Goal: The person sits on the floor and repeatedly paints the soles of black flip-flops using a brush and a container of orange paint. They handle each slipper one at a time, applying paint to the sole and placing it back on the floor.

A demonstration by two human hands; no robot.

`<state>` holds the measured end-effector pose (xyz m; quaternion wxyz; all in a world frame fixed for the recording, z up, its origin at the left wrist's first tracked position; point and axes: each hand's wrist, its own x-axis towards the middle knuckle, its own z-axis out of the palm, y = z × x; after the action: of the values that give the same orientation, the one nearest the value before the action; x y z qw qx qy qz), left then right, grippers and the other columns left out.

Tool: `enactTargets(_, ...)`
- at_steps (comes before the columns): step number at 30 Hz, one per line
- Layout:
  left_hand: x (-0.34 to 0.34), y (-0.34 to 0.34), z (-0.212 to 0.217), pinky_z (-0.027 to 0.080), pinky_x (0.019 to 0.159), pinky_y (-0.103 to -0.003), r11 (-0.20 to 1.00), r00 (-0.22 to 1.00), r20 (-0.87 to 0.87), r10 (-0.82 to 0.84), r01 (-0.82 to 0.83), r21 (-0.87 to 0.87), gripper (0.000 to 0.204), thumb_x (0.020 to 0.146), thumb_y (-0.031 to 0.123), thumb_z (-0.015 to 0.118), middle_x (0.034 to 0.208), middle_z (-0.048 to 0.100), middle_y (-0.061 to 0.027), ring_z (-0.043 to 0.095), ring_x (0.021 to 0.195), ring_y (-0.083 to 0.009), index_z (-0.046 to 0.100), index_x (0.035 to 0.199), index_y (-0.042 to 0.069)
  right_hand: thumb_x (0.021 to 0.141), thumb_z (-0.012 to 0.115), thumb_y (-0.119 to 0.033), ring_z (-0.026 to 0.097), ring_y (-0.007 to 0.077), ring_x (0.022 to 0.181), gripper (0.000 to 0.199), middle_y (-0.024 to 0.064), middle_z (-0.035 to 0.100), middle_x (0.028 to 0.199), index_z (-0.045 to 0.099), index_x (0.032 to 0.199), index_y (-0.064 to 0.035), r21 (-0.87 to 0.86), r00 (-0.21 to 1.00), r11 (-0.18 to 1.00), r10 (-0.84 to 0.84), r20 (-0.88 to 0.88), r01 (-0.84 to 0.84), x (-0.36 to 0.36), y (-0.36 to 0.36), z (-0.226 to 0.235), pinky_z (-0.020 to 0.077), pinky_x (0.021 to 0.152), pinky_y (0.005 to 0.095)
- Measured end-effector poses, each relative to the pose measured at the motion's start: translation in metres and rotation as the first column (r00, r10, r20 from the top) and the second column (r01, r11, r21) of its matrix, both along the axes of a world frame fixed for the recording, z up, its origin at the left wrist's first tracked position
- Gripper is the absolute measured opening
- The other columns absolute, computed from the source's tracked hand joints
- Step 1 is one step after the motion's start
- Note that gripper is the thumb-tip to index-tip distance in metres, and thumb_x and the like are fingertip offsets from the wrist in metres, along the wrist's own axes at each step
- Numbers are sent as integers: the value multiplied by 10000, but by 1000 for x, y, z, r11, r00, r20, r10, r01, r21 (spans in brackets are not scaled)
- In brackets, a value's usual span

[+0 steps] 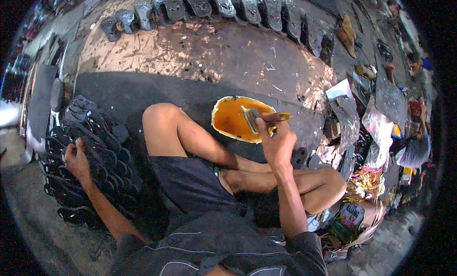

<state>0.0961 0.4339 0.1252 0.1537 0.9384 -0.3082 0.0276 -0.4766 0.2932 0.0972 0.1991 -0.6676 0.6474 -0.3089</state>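
My right hand (280, 143) is closed around a flat brush (251, 120) with a brownish handle. The brush's pale, coated bristles hang over a shallow tub (215, 126) of amber, glue-like liquid, whose rim is crusted pale. On my left, a heap of black strapped sandals (107, 159) lies beside my bent knee. My left hand (78, 164) is at the outer side of this heap with its fingers curled together. What those fingers hold, if anything, cannot be made out against the dark straps.
Dark shoe soles (197, 3), some glossy, stand in a curved row along the far edge of a stained board (190, 50). To the right lie scraps, plastic bags (376, 128) and a container (352, 214). My crossed legs (200, 138) are between the sandals and the tub.
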Motion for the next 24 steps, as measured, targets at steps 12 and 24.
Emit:
enactTargets(12, -243, -7, -5, 356, 1171, -448, 664, 661, -64, -747, 743, -84, 381, 843, 122, 797, 1501, 574, -105, 443, 1385, -355, 766, 1222, 101, 930, 743, -239, 669, 225, 760, 322, 192, 731, 860, 679, 1018, 64, 317, 968, 932, -222, 115, 176, -48, 61, 1, 541, 719, 410)
enactTargets(24, -342, -46, -6, 561, 998, -468, 907, -820, -404, -404, -305, -289, 547, 1031, 424, 493, 1254, 701, -192, 707, 1111, -314, 576, 1383, 14, 802, 884, -268, 683, 236, 812, 285, 92, 718, 896, 722, 941, -79, -267, 887, 922, 355, 296, -280, 14, 18, 82, 523, 751, 362)
